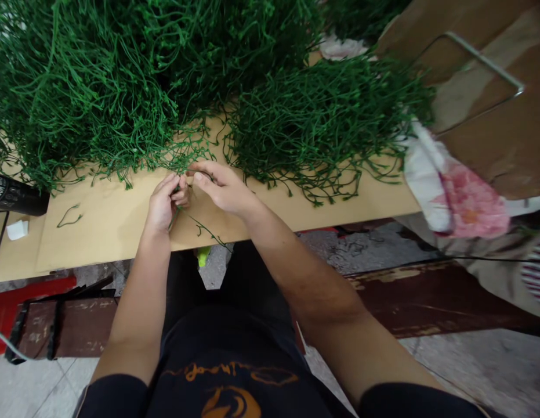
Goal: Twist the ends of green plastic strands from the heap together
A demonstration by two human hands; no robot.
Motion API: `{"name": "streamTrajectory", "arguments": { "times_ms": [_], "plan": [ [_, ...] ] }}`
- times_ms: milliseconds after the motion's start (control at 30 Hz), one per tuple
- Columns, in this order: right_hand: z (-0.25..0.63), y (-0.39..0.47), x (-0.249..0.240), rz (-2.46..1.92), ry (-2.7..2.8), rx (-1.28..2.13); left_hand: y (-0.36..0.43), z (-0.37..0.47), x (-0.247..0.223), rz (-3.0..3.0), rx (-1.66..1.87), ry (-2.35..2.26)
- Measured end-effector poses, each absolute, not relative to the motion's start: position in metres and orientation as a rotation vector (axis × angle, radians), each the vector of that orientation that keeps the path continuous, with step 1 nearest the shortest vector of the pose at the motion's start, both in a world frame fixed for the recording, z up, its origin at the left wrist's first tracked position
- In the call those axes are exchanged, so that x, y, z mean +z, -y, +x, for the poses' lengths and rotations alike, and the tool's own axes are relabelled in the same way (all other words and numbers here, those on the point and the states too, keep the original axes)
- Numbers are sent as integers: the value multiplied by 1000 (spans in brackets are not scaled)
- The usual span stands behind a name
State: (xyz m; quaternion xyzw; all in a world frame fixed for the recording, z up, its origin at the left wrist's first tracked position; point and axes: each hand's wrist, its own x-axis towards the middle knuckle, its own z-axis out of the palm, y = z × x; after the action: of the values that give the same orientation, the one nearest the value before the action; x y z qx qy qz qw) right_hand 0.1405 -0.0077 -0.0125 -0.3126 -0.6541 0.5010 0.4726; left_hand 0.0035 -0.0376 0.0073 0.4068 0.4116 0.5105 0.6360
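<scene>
My left hand [164, 201] and my right hand [221, 186] meet at the front of a tan table [113, 223]. Both pinch a thin green plastic stem [204, 230] whose branched end trails toward the table's edge. Just beyond my fingers lies a large heap of green stems [108, 81] on the left, with a second, flatter pile of green stems [322, 125] on the right. The part of the stem between my fingertips is hidden.
A black can [15, 196] lies at the table's left edge by a small white block [17, 230]. One loose stem piece [69, 216] rests on the table. At right are a cardboard box [482, 98] with a wire frame and a pink-and-white bag [459, 197]. A dark wooden bench [426, 296] runs under the table.
</scene>
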Motion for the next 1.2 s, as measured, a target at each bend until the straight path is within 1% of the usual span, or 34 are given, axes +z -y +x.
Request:
{"name": "streamTrajectory", "arguments": {
  "times_ms": [167, 267, 400, 633, 767, 900, 1200],
  "plan": [
    [137, 9, -4, -671, 1744, 1248, 40, 6, 10, 978, 1120, -1045],
    [136, 9, -4, -731, 1781, 1185, 41, 6, 9, 995, 1141, -1025],
    [136, 12, -9, -866, 1666, 1087, 40, 6, 5, 1039, 1164, -1055],
    [132, 29, -6, -908, 1517, 1084, 32, 18, -3, 1231, 1367, -1342],
    [136, 44, -9, -953, 1422, 1052, 33, 24, -9, 1447, 1302, -1501],
    [138, 57, -13, -982, 1361, 1031, 34, 25, -15, 1521, 1258, -1521],
    [143, 52, -18, -862, 1203, 1375, 35, 20, 0, 1355, 1266, -1334]
  ]
}}
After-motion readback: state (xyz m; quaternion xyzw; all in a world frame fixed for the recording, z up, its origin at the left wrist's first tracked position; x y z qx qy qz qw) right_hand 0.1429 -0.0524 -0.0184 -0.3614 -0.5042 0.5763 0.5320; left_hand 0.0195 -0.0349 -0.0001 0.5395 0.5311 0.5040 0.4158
